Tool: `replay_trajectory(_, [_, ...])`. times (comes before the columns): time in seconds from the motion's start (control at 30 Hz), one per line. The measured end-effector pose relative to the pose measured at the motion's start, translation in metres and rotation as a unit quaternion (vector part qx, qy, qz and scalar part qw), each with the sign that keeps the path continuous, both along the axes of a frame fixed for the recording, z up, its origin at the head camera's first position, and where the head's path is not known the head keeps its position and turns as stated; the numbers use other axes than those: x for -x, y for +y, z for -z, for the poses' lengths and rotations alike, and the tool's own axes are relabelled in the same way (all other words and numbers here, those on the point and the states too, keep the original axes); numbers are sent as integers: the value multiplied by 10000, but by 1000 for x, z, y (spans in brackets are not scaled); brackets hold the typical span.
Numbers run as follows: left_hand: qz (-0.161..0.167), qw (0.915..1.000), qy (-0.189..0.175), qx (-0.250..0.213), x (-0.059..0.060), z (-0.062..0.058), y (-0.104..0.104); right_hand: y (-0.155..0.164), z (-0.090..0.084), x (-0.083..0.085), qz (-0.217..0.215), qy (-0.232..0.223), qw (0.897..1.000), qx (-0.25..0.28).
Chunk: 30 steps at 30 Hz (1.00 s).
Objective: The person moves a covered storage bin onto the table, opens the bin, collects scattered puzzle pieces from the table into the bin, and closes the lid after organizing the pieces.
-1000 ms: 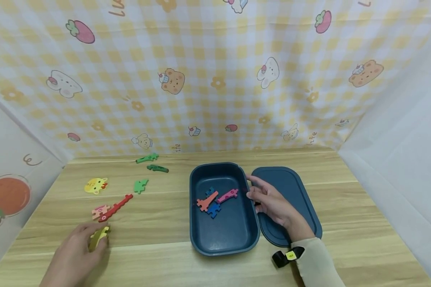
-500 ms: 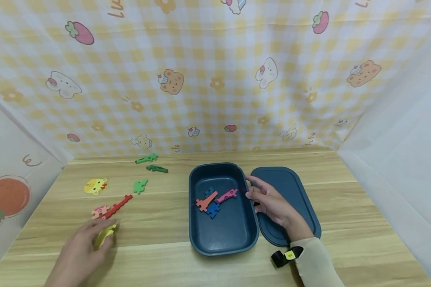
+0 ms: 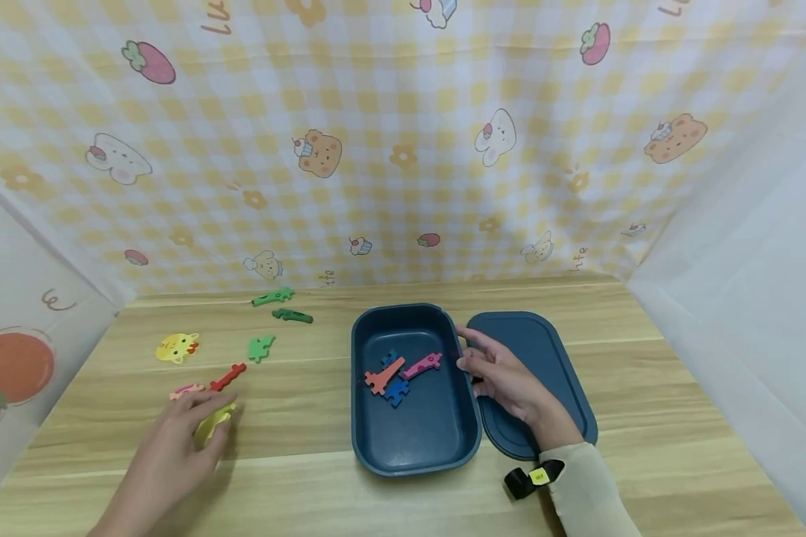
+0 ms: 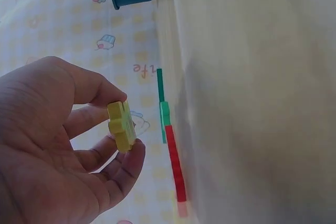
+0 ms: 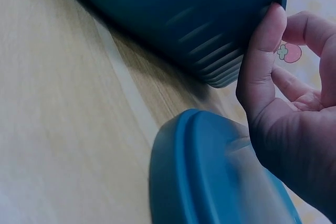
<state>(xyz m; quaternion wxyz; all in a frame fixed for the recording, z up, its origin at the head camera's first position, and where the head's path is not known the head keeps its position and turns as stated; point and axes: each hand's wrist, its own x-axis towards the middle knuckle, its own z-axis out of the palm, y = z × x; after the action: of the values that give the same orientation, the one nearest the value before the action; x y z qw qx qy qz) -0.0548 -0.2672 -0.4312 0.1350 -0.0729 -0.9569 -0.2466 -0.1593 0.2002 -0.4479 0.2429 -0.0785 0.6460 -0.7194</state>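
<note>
Wooden table (image 3: 322, 477) across the lower frame; dark blue box (image 3: 413, 447) at centre, its lid (image 3: 544, 350) flat just right of it; right hand (image 3: 504, 377) at the box's right rim, thumb on the wall, fingers loosely bent, clasping nothing; left hand (image 3: 175, 455) at lower left, shifted rightward toward the box since a second ago; yellow puzzle piece (image 4: 122, 125) pinched in its fingers (image 4: 131, 156), lifted off the table, likely box-bound.
</note>
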Motion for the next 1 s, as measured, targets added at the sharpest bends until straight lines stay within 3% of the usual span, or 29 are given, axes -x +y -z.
replay_trajectory(0.2, [225,9996,50,-151,11,-9,7,-1,3,1,0,-16,10000,-39])
replay_trajectory(0.43, [287,9990,-322,-145,21,-17,22,-1,2,3,-16,-17,10000,14])
replay_trajectory(0.7, [382,9982,-300,-342,35,-30,35,3,1,3,79,11,10000,3])
replay_trajectory(0.83, [510,9967,-476,-406,40,-32,46,3,1,2,27,-27,10000,-48])
replay_trajectory(1.0, [598,9963,-397,-469,48,-34,62,2,2,0,1,-40,10000,-5])
